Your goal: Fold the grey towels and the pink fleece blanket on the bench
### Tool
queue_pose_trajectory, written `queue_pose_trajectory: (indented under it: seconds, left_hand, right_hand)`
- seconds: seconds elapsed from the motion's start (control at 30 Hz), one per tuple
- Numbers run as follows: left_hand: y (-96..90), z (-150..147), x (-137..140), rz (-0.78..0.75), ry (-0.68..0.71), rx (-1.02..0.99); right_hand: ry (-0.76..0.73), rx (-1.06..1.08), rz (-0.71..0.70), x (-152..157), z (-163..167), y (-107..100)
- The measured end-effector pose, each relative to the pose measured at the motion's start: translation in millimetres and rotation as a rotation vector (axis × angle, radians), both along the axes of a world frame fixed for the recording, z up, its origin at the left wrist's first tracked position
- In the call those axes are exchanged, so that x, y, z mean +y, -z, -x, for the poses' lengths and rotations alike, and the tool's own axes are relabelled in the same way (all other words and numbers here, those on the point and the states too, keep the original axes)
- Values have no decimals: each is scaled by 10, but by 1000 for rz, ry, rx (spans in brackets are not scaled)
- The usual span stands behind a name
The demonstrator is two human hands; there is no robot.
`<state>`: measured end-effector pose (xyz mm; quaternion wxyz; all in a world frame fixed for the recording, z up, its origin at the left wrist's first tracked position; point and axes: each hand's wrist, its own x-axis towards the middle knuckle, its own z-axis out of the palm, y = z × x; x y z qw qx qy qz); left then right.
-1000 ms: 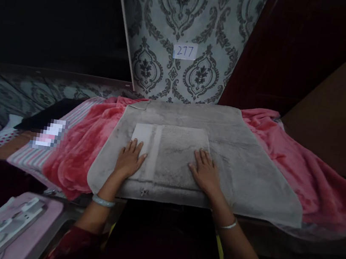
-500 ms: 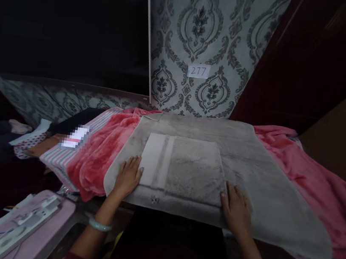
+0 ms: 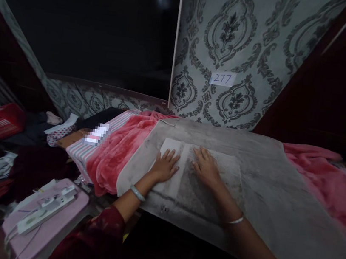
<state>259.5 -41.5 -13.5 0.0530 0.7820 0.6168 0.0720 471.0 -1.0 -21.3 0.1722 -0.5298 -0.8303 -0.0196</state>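
A folded grey towel (image 3: 208, 199) with a paler section and stripe on its left side lies flat on a larger grey plush cloth (image 3: 289, 214). My left hand (image 3: 165, 166) rests on the towel's pale left section, palm down with fingers spread. Just right of the pale stripe, my right hand (image 3: 206, 167) lies on the towel, fingers stretched out and slightly apart. Neither hand grips anything. A small dark mark (image 3: 164, 209) shows near the front edge of the grey cloth.
Red plush blanket (image 3: 115, 151) shows left of the grey cloth, with pink blanket (image 3: 323, 180) on the right. A power strip (image 3: 47, 210) lies on a pink stool (image 3: 27, 246) at lower left. A dark television (image 3: 103, 29) and a patterned wall (image 3: 198, 60) stand behind.
Both hands have moved from the towel's side edges onto its top, the right one inward to the left and away from me. The view has turned left.
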Motion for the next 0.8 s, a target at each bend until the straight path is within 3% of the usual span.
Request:
queue_pose_trajectory:
  seconds: [0.1, 0.23, 0.43, 0.53, 0.7, 0.8]
  left_hand:
    - [145, 23, 2, 24, -13, 10]
    - [193, 106, -26, 23, -13, -8]
    - [208, 266, 166, -27, 77, 14]
    - [234, 432, 372, -63, 120, 22]
    - [153, 761, 908, -103, -45, 24]
    - [80, 841, 1350, -106, -58, 21]
  right_hand:
    - [2, -95, 75, 48, 108, 109]
    - [2, -137, 107, 3, 112, 246]
    - [-11, -128, 146, 21, 101, 224]
    - [-4, -127, 174, 22, 112, 192]
    - [-5, -97, 209, 2, 130, 158]
    - [-2, -70, 230, 2, 130, 154]
